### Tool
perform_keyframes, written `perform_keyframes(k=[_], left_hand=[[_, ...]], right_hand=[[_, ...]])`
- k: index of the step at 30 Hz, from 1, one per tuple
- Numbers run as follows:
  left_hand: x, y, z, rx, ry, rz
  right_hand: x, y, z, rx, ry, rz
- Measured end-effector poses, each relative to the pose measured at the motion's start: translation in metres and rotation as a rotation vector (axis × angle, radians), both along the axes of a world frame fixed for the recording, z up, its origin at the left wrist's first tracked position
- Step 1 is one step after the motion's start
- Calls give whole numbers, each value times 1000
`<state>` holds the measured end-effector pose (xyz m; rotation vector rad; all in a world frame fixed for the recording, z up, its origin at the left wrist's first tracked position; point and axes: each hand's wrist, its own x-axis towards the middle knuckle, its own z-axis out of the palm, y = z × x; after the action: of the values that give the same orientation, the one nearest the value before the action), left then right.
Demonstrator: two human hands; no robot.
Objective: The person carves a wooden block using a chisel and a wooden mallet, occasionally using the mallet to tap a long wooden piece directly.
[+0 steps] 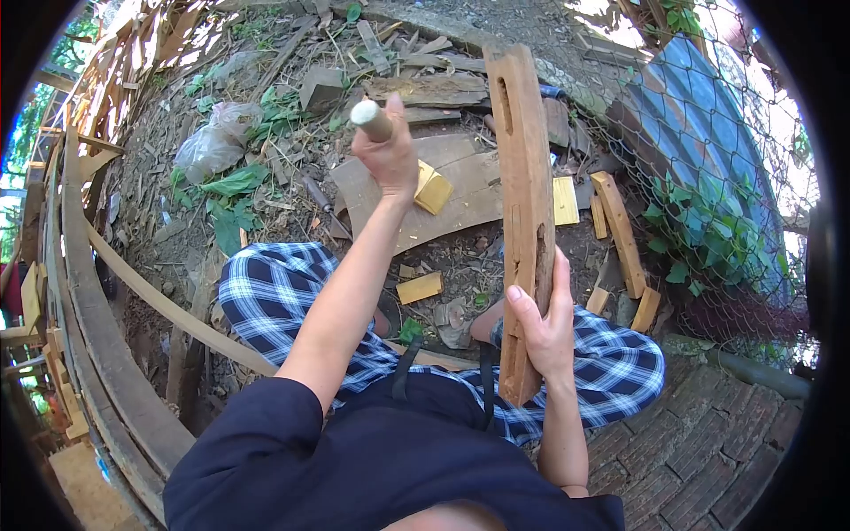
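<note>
My left hand (390, 157) is closed round a round wooden handle (375, 124), its pale end pointing up at me. A yellow wooden block (433, 188) shows just past the wrist; I cannot tell whether it is joined to the handle. My right hand (546, 326) grips the lower part of a long brown wooden beam (522, 177), thumb on the near face and fingers round the right edge. The beam stands tilted between my knees, with a long slot near its top and rougher holes lower down. Beyond it lies a curved brown board (460, 208) on the ground.
A small yellow offcut (420, 288) lies before my lap. A dark slim tool (317, 193) rests left of the board. Wood pieces (620, 230) and a wire fence (717, 150) stand right. Long planks (97, 310) run along the left. A plastic bag (219, 142) lies among scraps.
</note>
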<state>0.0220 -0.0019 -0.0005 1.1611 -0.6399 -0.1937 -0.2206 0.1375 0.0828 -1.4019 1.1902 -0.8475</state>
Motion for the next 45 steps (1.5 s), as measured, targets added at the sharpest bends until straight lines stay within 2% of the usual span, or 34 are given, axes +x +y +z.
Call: perform_keyframes(k=[4, 6, 7, 9, 10, 12, 14, 15, 16, 19, 22, 23, 24, 26, 27, 28, 30, 33, 36, 37, 39, 40, 43, 45], left_hand=[[-11, 0, 2, 17, -103, -9], [-15, 1, 5, 4, -125, 2], [-17, 2, 6, 18, -143, 4], [-23, 2, 7, 26, -162, 7], [-26, 2, 6, 26, -190, -1], [-25, 3, -2, 23, -217, -4], [-24, 3, -16, -165, -188, -189], [-25, 1, -2, -113, -198, -66], [-21, 1, 4, -86, -57, -86], [-19, 2, 8, 15, -194, -7], [-35, 1, 9, 9, -255, -36], [-37, 0, 7, 15, -313, -32], [-38, -1, 7, 18, -371, -27], [-34, 0, 9, -19, -388, -28], [-29, 2, 8, 3, -288, -35], [-26, -1, 7, 20, -188, -43], [-24, 2, 6, 20, -228, 11], [-36, 12, 3, 18, -456, -169], [-50, 21, -11, 101, -721, -220], [-56, 24, -15, 98, -722, -223], [-67, 31, -24, 34, -894, -412], [-71, 35, -30, 33, -890, -412], [-74, 35, -49, 108, -1187, -548], [-72, 35, -48, 67, -1161, -556]], right_hand=[[4, -12, 21, -75, -25, 27], [10, -15, 48, -300, -148, -45], [13, -17, 52, -301, -148, -46], [17, -20, 58, -522, -331, -190], [18, -22, 59, -526, -334, -189], [18, -24, 60, -634, 28, -25], [16, -30, 60, -224, 574, 281], [11, -27, 52, -249, 482, 251], [8, -30, 50, -291, 392, 229], [4, -26, 72, -141, 261, 157], [10, -21, 84, -480, -155, 27], [12, -19, 77, -579, -183, -33], [13, -19, 72, -584, -183, -36], [10, -20, 61, -233, 475, 187], [7, -24, 46, -71, 329, 214], [1, -22, 39, -82, 330, 210], [-7, -15, 26, -64, 365, 191], [-12, 0, 9, -43, 317, 144], [-19, 5, -2, -74, 237, 51], [-22, 6, -5, -41, 156, -24], [-26, 8, -1, 14, 25, -122], [-28, 9, 1, 13, 30, -122], [-32, 11, 4, -73, 54, -153], [-33, 14, 5, -85, 52, -126]])
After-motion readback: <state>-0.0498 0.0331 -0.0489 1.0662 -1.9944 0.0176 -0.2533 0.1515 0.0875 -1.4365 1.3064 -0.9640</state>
